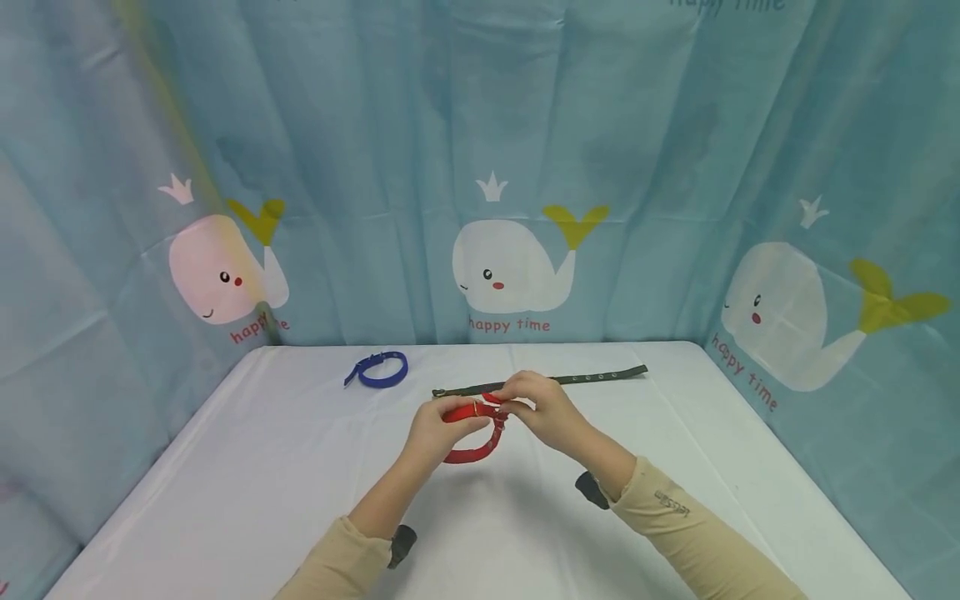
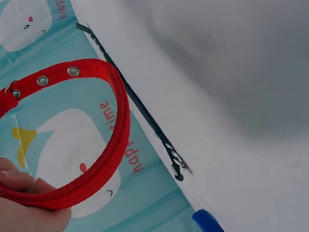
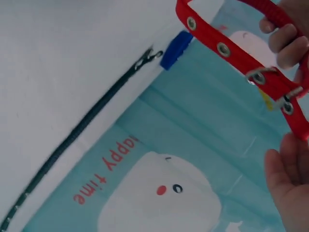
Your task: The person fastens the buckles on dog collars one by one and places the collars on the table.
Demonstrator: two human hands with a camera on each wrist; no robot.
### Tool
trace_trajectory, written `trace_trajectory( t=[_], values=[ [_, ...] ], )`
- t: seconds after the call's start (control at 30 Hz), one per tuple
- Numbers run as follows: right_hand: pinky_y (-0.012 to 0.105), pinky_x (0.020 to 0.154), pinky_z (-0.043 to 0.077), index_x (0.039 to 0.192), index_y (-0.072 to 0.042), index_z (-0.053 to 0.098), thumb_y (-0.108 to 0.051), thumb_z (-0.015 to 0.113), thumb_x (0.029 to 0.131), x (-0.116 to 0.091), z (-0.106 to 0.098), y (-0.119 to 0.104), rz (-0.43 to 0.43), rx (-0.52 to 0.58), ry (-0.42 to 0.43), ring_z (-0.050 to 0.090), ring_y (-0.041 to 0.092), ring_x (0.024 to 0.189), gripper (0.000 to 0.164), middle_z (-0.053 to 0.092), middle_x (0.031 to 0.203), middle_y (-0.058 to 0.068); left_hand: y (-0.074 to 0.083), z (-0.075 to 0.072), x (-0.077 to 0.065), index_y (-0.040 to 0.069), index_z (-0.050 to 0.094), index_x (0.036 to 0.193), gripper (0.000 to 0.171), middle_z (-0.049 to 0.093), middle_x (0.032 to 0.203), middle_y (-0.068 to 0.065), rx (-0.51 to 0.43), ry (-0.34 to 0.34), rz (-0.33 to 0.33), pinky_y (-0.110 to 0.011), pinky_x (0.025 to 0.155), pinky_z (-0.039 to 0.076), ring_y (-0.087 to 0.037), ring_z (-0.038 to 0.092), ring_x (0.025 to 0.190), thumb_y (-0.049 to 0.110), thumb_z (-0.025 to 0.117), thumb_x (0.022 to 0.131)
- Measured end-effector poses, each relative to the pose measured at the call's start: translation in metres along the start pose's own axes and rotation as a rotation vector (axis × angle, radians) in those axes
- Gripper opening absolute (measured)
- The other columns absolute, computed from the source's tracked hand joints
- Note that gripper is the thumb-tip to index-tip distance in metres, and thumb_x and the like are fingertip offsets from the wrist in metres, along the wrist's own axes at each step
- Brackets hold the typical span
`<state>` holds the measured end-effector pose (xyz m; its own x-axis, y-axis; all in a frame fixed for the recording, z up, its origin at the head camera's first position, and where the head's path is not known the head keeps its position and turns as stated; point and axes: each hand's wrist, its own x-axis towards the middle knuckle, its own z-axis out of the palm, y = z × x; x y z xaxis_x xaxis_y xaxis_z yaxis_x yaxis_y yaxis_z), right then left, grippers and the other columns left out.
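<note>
A red collar (image 1: 468,456) with metal eyelets is closed into a loop above the white table. My left hand (image 1: 433,433) grips the side of the loop between thumb and fingers; in the left wrist view that hand (image 2: 34,217) holds the padded band. With thumb and fingertips, my right hand (image 1: 547,412) pinches the strap end beside the buckle. The right wrist view shows the strap threaded through the metal buckle (image 3: 258,75), a prong near an eyelet. There the right hand (image 3: 289,179) is at the strap's tip, partly cut off by the frame edge.
Behind the hands a dark green collar (image 1: 603,377) lies stretched out along the white table (image 1: 300,500). At the back left lies a blue collar (image 1: 384,381) buckled into a ring. A light blue curtain (image 1: 375,167) with whale prints stands around the table's back and sides.
</note>
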<state>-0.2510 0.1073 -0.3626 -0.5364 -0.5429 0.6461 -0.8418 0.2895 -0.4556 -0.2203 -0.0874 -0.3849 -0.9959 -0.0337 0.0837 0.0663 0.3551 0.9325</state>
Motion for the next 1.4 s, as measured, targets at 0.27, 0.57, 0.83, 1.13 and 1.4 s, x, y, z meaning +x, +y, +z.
trace_trajectory(
  t=[0.27, 0.57, 0.83, 1.13, 1.4],
  values=[
    [0.024, 0.070, 0.051, 0.095, -0.002, 0.074, 0.009, 0.072, 0.080, 0.000, 0.000, -0.002, -0.074, -0.194, -0.123, 0.056, 0.020, 0.083, 0.019, 0.062, 0.086, 0.005, -0.003, -0.001, 0.000, 0.006, 0.071, 0.113, 0.037, 0.066, 0.104, -0.009, 0.051, 0.004, 0.008, -0.040, 0.078, 0.055, -0.027, 0.058, 0.098, 0.021, 0.080, 0.081],
    [0.020, 0.068, 0.050, 0.092, -0.004, 0.076, 0.005, 0.077, 0.077, 0.000, 0.010, 0.003, -0.163, -0.281, -0.095, 0.056, 0.018, 0.079, 0.018, 0.063, 0.083, 0.004, -0.004, 0.001, 0.000, 0.007, 0.072, 0.108, 0.033, 0.067, 0.099, -0.006, 0.118, 0.014, 0.044, -0.037, 0.075, 0.055, -0.025, 0.059, 0.093, 0.024, 0.081, 0.081],
    [0.024, 0.069, 0.054, 0.103, 0.002, 0.069, 0.011, 0.071, 0.080, -0.009, 0.012, 0.014, 0.034, 0.006, -0.022, 0.065, 0.018, 0.080, 0.024, 0.068, 0.099, 0.012, -0.005, -0.003, 0.003, 0.003, 0.069, 0.110, 0.037, 0.067, 0.097, -0.008, 0.067, 0.025, 0.028, -0.040, 0.077, 0.054, -0.026, 0.060, 0.094, 0.026, 0.079, 0.082],
    [0.030, 0.076, 0.055, 0.103, -0.001, 0.072, 0.008, 0.067, 0.085, -0.015, 0.016, 0.016, 0.093, 0.040, -0.012, 0.067, 0.024, 0.090, 0.020, 0.071, 0.097, 0.008, -0.003, -0.007, 0.000, 0.003, 0.068, 0.111, 0.039, 0.068, 0.095, -0.004, -0.055, -0.020, -0.020, -0.044, 0.080, 0.049, -0.023, 0.059, 0.095, 0.031, 0.076, 0.085],
    [0.033, 0.081, 0.054, 0.115, -0.001, 0.067, 0.003, 0.063, 0.090, -0.019, 0.019, 0.016, 0.136, 0.009, -0.087, 0.065, 0.022, 0.096, 0.026, 0.071, 0.103, 0.008, -0.007, -0.007, 0.001, 0.004, 0.068, 0.110, 0.037, 0.065, 0.094, -0.003, -0.099, -0.025, -0.081, -0.044, 0.082, 0.048, -0.022, 0.055, 0.093, 0.035, 0.071, 0.089]
  ],
)
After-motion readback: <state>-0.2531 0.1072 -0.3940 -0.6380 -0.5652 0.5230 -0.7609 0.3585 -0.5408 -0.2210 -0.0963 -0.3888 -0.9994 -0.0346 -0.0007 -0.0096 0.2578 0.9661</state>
